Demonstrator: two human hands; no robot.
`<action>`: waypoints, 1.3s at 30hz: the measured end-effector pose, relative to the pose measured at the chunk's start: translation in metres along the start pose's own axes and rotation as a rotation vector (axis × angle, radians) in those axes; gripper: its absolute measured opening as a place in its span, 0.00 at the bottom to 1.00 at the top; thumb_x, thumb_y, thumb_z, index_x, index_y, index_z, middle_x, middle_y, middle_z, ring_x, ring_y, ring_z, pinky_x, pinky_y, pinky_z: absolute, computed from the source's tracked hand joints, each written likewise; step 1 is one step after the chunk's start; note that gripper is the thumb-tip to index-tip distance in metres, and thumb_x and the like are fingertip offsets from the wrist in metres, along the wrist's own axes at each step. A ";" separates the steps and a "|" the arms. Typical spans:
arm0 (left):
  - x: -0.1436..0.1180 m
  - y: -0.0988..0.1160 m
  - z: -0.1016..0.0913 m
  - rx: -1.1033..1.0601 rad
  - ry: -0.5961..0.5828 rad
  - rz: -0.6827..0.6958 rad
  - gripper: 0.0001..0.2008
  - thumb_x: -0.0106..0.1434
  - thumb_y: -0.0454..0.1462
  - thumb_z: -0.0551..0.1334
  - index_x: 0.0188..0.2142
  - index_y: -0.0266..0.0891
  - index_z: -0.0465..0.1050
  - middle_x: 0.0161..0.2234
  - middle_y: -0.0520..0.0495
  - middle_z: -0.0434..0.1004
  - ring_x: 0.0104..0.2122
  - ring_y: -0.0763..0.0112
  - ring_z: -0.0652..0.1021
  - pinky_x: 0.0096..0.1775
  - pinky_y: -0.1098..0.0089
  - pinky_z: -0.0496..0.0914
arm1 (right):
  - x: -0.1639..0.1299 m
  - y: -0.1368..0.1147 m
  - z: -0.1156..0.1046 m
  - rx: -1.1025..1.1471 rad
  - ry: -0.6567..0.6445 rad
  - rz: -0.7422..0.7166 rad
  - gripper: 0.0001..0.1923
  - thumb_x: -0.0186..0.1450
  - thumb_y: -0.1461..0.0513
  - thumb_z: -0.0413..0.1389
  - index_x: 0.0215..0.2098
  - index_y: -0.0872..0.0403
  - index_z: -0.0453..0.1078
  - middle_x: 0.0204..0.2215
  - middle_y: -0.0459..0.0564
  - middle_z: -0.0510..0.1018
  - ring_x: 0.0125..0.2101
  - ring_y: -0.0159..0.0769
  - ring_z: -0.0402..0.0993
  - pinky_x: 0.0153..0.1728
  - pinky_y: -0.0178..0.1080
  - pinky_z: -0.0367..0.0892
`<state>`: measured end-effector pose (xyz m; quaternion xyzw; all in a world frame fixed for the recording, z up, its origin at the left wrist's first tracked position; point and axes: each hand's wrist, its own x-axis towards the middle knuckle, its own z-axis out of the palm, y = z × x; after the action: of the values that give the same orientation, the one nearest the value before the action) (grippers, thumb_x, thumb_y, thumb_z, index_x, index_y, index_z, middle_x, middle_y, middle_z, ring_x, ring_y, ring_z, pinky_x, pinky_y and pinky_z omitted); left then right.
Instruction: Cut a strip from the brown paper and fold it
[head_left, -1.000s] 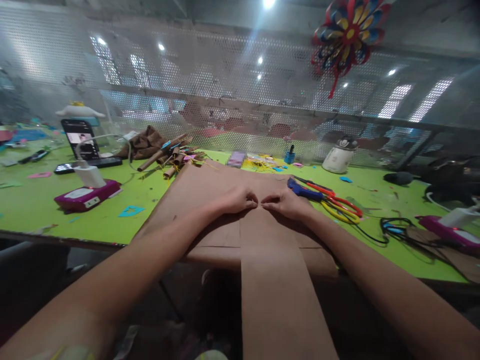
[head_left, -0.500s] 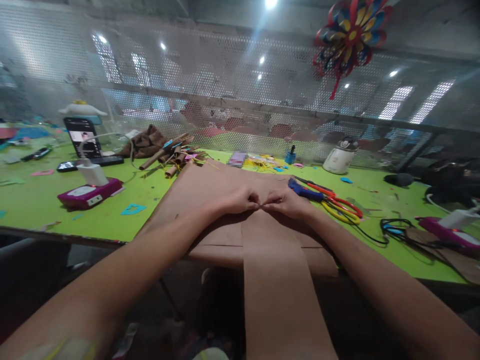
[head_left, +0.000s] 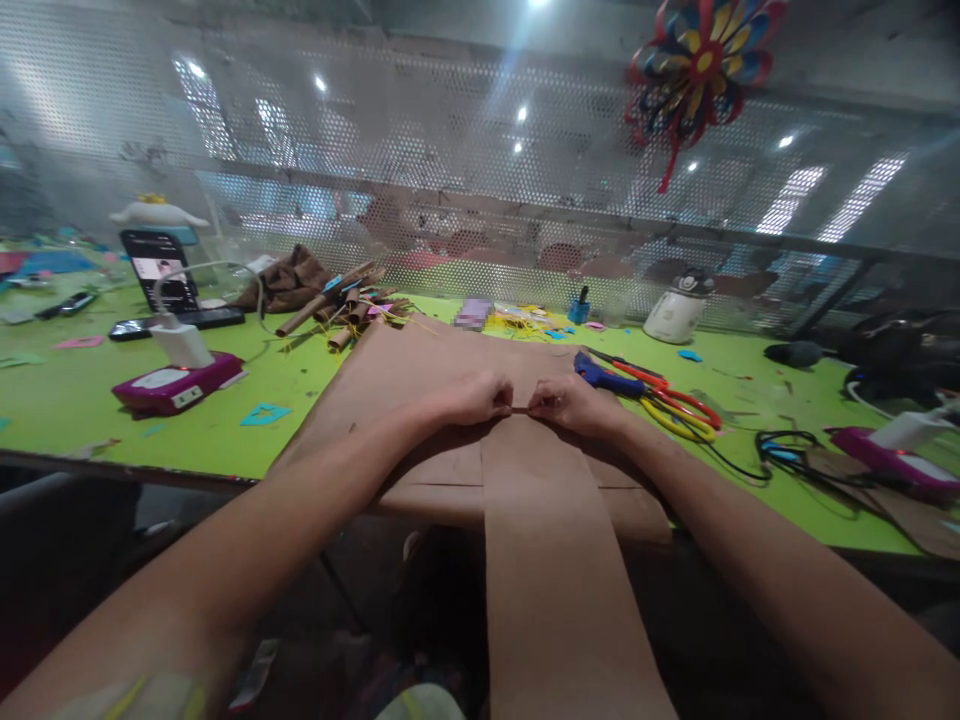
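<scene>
A long strip of brown kraft paper (head_left: pixel 551 560) runs from the table over its front edge toward me. Its far end shows a narrow dark roll or fold, pinched between the fingertips of both hands. My left hand (head_left: pixel 484 396) is closed at the left corner of that end, and my right hand (head_left: pixel 562 402) at the right corner, a small gap between them. Beneath lies a larger brown paper sheet (head_left: pixel 405 370). Just beyond my right hand are a blue glue gun (head_left: pixel 604 377) and scissors with red and yellow handles (head_left: pixel 679 408).
Rolled brown paper tubes (head_left: pixel 345 312) lie at the back left, beside crumpled brown cloth (head_left: pixel 289 280). A purple power socket (head_left: pixel 180 380) with a white charger and a propped phone (head_left: pixel 161 275) stand left. A white jug (head_left: pixel 679 308) is at the back right; black cable (head_left: pixel 787 450) lies right.
My hands have moved slightly apart along the strip's far end, leaving a gap between the fingertips where the dark fold shows. The view has shifted a little.
</scene>
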<state>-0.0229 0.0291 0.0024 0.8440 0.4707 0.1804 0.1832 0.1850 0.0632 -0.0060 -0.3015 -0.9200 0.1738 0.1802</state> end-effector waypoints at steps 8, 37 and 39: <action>-0.005 -0.008 -0.008 0.059 -0.066 0.029 0.04 0.53 0.32 0.56 0.27 0.37 0.70 0.24 0.51 0.69 0.24 0.74 0.63 0.27 0.72 0.54 | -0.004 0.003 -0.010 -0.073 -0.085 0.047 0.05 0.57 0.65 0.55 0.26 0.54 0.73 0.26 0.49 0.75 0.25 0.33 0.66 0.28 0.35 0.59; -0.010 0.014 -0.010 0.177 -0.045 0.086 0.07 0.54 0.33 0.58 0.32 0.37 0.73 0.31 0.45 0.75 0.29 0.70 0.70 0.31 0.72 0.60 | 0.013 -0.028 -0.003 -0.307 -0.116 -0.169 0.09 0.64 0.65 0.50 0.39 0.55 0.72 0.37 0.52 0.77 0.37 0.37 0.70 0.37 0.35 0.61; -0.008 0.013 -0.008 0.198 -0.043 0.102 0.07 0.56 0.34 0.57 0.32 0.36 0.73 0.31 0.45 0.75 0.29 0.70 0.70 0.32 0.72 0.61 | 0.015 -0.026 0.001 -0.281 -0.106 -0.150 0.09 0.64 0.67 0.50 0.38 0.56 0.71 0.37 0.52 0.77 0.36 0.36 0.71 0.37 0.35 0.61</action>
<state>-0.0215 0.0173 0.0148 0.8845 0.4387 0.1239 0.0997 0.1611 0.0526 0.0074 -0.2445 -0.9634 0.0453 0.0998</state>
